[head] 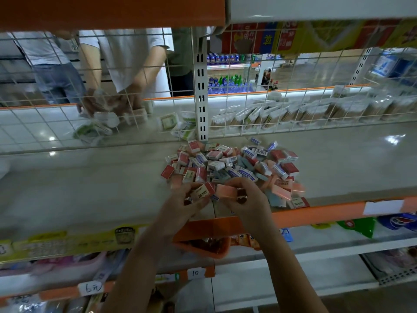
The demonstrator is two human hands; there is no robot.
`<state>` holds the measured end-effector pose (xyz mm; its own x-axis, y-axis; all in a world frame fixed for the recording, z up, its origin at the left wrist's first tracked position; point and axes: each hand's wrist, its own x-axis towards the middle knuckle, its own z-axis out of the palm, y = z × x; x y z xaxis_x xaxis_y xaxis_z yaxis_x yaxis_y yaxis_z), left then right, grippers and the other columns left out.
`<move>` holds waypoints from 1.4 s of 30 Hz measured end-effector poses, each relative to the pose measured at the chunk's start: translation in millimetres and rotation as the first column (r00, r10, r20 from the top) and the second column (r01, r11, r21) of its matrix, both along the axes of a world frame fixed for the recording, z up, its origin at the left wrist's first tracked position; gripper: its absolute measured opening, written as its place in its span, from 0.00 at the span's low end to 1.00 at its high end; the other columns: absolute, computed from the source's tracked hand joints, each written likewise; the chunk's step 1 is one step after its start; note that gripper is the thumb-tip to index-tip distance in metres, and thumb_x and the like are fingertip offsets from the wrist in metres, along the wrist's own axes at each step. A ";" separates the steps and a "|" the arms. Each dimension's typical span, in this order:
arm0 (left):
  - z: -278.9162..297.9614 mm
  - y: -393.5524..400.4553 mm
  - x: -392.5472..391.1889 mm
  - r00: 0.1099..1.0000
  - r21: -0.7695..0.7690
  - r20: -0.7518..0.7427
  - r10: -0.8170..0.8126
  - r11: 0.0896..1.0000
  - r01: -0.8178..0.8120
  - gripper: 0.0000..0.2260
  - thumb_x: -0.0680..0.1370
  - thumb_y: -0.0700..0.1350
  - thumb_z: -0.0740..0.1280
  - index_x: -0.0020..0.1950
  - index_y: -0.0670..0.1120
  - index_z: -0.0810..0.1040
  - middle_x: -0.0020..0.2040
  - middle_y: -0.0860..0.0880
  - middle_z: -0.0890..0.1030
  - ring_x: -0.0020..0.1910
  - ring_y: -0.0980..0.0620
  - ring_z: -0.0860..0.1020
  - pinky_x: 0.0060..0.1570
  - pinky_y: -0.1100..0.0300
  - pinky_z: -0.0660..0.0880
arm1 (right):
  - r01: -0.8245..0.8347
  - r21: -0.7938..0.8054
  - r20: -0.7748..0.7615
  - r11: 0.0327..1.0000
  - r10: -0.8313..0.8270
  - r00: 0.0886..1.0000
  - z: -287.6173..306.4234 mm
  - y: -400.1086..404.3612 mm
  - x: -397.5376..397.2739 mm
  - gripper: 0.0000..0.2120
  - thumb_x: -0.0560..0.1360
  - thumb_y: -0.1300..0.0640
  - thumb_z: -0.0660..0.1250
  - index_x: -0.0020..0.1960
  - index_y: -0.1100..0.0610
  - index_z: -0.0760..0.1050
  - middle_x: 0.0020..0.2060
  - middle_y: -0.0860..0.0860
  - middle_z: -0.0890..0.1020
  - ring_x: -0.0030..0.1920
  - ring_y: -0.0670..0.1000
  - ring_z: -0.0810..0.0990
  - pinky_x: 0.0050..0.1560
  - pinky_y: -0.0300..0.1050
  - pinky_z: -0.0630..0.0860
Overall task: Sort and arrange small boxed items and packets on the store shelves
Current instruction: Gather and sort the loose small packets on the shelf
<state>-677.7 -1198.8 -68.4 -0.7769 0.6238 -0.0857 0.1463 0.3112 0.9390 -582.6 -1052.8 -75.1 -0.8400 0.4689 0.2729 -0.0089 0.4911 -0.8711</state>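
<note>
Red-and-white small boxes [228, 164] lie heaped on shelf [90, 188].

Shelf board [90, 177]: smooth, glossy, reflecting lamps. Back grid [293, 109]: white-coated metal wire. Small boxes [225, 163]: printed card, several film-wrapped and shiny. Slotted upright [201, 98]: painted metal.

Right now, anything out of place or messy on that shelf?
Yes. The small boxes lie in a jumbled heap on the shelf, tilted every way, none in rows; some sit at the orange front edge. The left hand holds a red-and-white box, the right hand a pink one.
</note>
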 end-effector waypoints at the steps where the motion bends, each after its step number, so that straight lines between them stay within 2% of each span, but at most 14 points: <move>1: -1.2 -1.2 -1.2 1.000 0.003 -0.021 0.005 1.000 -0.004 0.13 0.75 0.46 0.68 0.58 0.54 0.72 0.51 0.52 0.78 0.44 0.58 0.77 0.31 0.73 0.70 | -0.004 0.004 0.002 1.000 0.004 1.000 -0.6 -0.1 0.0 0.17 0.71 0.58 0.71 0.47 0.39 0.68 0.45 0.39 0.76 0.47 0.36 0.75 0.45 0.28 0.73; 3: -4.1 -4.2 -3.6 0.999 0.017 -0.044 0.014 1.000 -0.013 0.14 0.74 0.45 0.70 0.56 0.53 0.72 0.52 0.54 0.78 0.45 0.60 0.78 0.33 0.73 0.70 | -0.022 0.015 0.007 1.000 0.022 1.000 0.1 -0.7 0.7 0.18 0.71 0.58 0.71 0.47 0.38 0.67 0.46 0.38 0.75 0.47 0.37 0.75 0.44 0.28 0.73; 6: -5.9 -11.0 -7.6 0.995 0.018 -0.096 -0.005 1.000 0.007 0.14 0.73 0.44 0.72 0.54 0.51 0.71 0.48 0.55 0.79 0.39 0.63 0.78 0.34 0.72 0.71 | -0.064 0.026 0.036 0.998 0.063 0.997 2.6 -2.4 -0.8 0.18 0.72 0.58 0.70 0.49 0.39 0.67 0.47 0.37 0.73 0.48 0.37 0.73 0.44 0.29 0.72; 9: -2.5 -24.0 -13.5 0.973 -0.050 -0.228 -0.037 0.998 0.026 0.12 0.73 0.46 0.72 0.53 0.51 0.73 0.46 0.55 0.79 0.34 0.62 0.76 0.34 0.69 0.70 | -0.115 0.075 0.080 0.991 0.109 0.991 3.9 -6.7 -8.6 0.16 0.72 0.57 0.71 0.51 0.40 0.68 0.49 0.37 0.72 0.49 0.38 0.72 0.45 0.27 0.70; 11: 3.0 -37.9 -18.1 0.948 -0.089 -0.318 -0.028 0.996 0.000 0.11 0.73 0.47 0.72 0.53 0.55 0.74 0.46 0.57 0.78 0.35 0.60 0.75 0.34 0.66 0.71 | -0.145 0.085 0.100 0.986 0.136 0.986 6.3 -14.1 -15.2 0.16 0.71 0.56 0.72 0.53 0.42 0.69 0.48 0.37 0.71 0.48 0.39 0.72 0.44 0.26 0.69; 14: 13.6 -66.5 -24.5 0.907 -0.080 -0.422 -0.001 0.996 -0.036 0.13 0.72 0.46 0.72 0.49 0.60 0.73 0.48 0.60 0.77 0.39 0.59 0.76 0.37 0.71 0.71 | -0.226 0.112 0.126 0.968 0.212 0.969 11.8 -34.2 -27.6 0.16 0.70 0.55 0.73 0.54 0.44 0.72 0.47 0.35 0.70 0.46 0.38 0.72 0.44 0.26 0.68; 18: 21.1 -116.9 -36.5 0.863 -0.080 -0.502 0.054 0.991 -0.109 0.13 0.72 0.45 0.73 0.51 0.58 0.74 0.48 0.57 0.76 0.42 0.56 0.74 0.39 0.68 0.71 | -0.301 0.172 0.163 0.938 0.275 0.948 18.6 -73.5 -50.8 0.17 0.71 0.53 0.72 0.58 0.49 0.74 0.51 0.42 0.73 0.49 0.43 0.74 0.47 0.33 0.72; 20: 22.2 -149.3 -43.9 0.836 -0.084 -0.541 0.093 0.983 -0.164 0.14 0.71 0.45 0.73 0.51 0.60 0.74 0.47 0.56 0.75 0.42 0.54 0.73 0.38 0.69 0.70 | -0.345 0.189 0.164 0.919 0.317 0.934 22.9 -100.7 -64.6 0.16 0.70 0.53 0.73 0.57 0.49 0.75 0.52 0.44 0.74 0.49 0.44 0.75 0.46 0.31 0.72; 27: 33.9 -291.5 -59.8 0.764 -0.078 -0.605 0.226 0.938 -0.339 0.14 0.68 0.46 0.76 0.50 0.56 0.77 0.42 0.59 0.73 0.38 0.60 0.71 0.38 0.74 0.67 | -0.481 0.241 0.131 0.843 0.463 0.877 37.9 -233.2 -112.0 0.16 0.68 0.54 0.75 0.54 0.53 0.77 0.45 0.44 0.74 0.42 0.45 0.74 0.39 0.27 0.69; 30: 44.0 -362.2 -63.9 0.773 -0.093 -0.572 0.275 0.915 -0.394 0.13 0.68 0.49 0.73 0.50 0.58 0.76 0.42 0.58 0.75 0.39 0.59 0.73 0.38 0.74 0.67 | -0.539 0.233 0.136 0.810 0.522 0.842 42.4 -298.6 -129.3 0.15 0.69 0.54 0.74 0.54 0.52 0.77 0.46 0.46 0.75 0.43 0.46 0.75 0.41 0.30 0.68; 32: 48.6 -408.7 -68.4 0.763 -0.120 -0.589 0.265 0.905 -0.407 0.13 0.68 0.51 0.73 0.52 0.55 0.78 0.44 0.58 0.76 0.40 0.62 0.73 0.39 0.74 0.66 | -0.570 0.235 0.130 0.787 0.556 0.821 44.2 -341.1 -140.0 0.15 0.70 0.55 0.74 0.55 0.53 0.77 0.47 0.47 0.75 0.44 0.47 0.75 0.43 0.32 0.68; 34: 51.3 -451.7 -74.8 0.745 -0.151 -0.618 0.250 0.893 -0.424 0.14 0.70 0.48 0.74 0.54 0.51 0.79 0.45 0.57 0.76 0.40 0.61 0.73 0.39 0.74 0.67 | -0.591 0.260 0.135 0.763 0.578 0.805 46.1 -381.3 -151.7 0.14 0.71 0.55 0.73 0.55 0.54 0.77 0.47 0.47 0.74 0.45 0.47 0.75 0.42 0.29 0.66; 38: 51.4 -519.4 -94.6 0.745 -0.189 -0.624 0.235 0.880 -0.436 0.14 0.71 0.45 0.74 0.53 0.56 0.76 0.49 0.52 0.78 0.39 0.55 0.72 0.39 0.66 0.71 | -0.630 0.273 0.145 0.727 0.616 0.774 48.6 -446.1 -179.4 0.13 0.72 0.55 0.71 0.57 0.54 0.77 0.47 0.46 0.73 0.45 0.46 0.73 0.41 0.22 0.65; 42: 52.1 -567.7 -119.3 0.763 -0.223 -0.595 0.254 0.859 -0.460 0.14 0.72 0.47 0.73 0.53 0.61 0.75 0.48 0.58 0.76 0.39 0.57 0.72 0.38 0.70 0.70 | -0.650 0.289 0.137 0.703 0.641 0.755 44.0 -494.1 -212.0 0.13 0.72 0.55 0.70 0.56 0.54 0.76 0.47 0.48 0.75 0.45 0.44 0.72 0.41 0.26 0.65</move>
